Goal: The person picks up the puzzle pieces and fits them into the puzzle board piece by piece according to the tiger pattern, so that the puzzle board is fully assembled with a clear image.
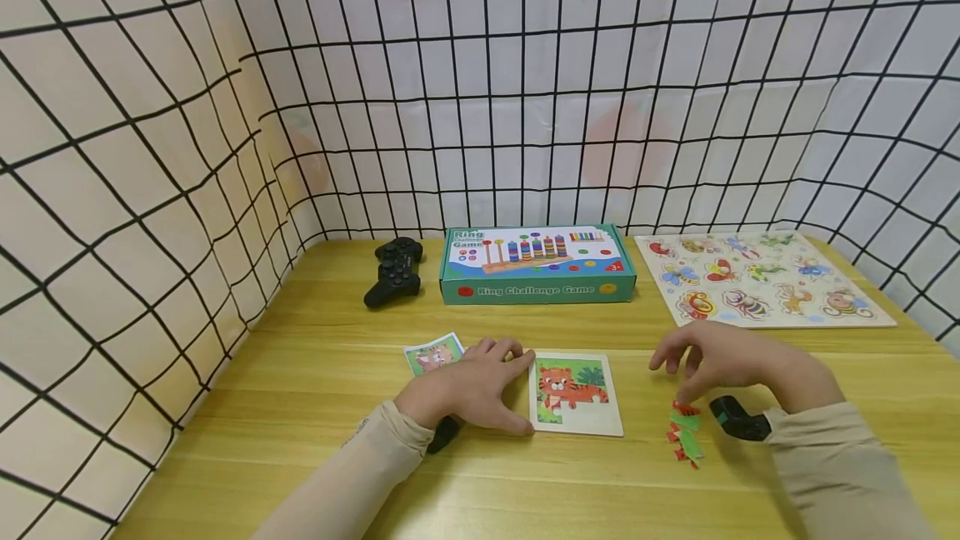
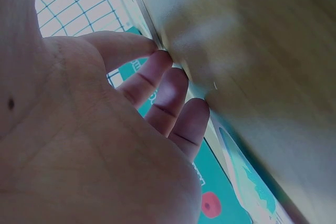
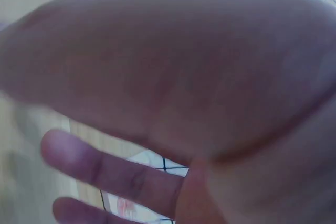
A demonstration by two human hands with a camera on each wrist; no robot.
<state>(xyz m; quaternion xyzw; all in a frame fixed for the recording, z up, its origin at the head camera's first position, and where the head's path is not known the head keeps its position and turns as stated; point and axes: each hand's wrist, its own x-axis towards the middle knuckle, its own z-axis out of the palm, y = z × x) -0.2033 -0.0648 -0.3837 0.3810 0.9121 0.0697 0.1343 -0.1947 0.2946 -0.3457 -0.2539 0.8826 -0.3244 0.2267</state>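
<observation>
A square jigsaw puzzle [image 1: 573,386] with a tiger picture lies flat on the table; bare board shows along its lower right. My left hand [image 1: 483,386] rests at its left side, the index finger at the upper left corner and the thumb at the lower left. In the left wrist view the fingertips [image 2: 191,111] meet the tabletop. A tiger picture card [image 1: 437,352] is partly covered by that hand. To the right, loose puzzle pieces [image 1: 686,432], green and red, lie in a small heap. Above them hovers my right hand [image 1: 723,361], fingers bent and apart, nothing visible between them.
A Ring Challenge Game box [image 1: 536,265] stands behind the puzzle. A black game controller [image 1: 395,271] lies to its left, an insect picture board [image 1: 761,280] to its right. Black netting over pale cloth [image 1: 510,123] encloses the back and sides.
</observation>
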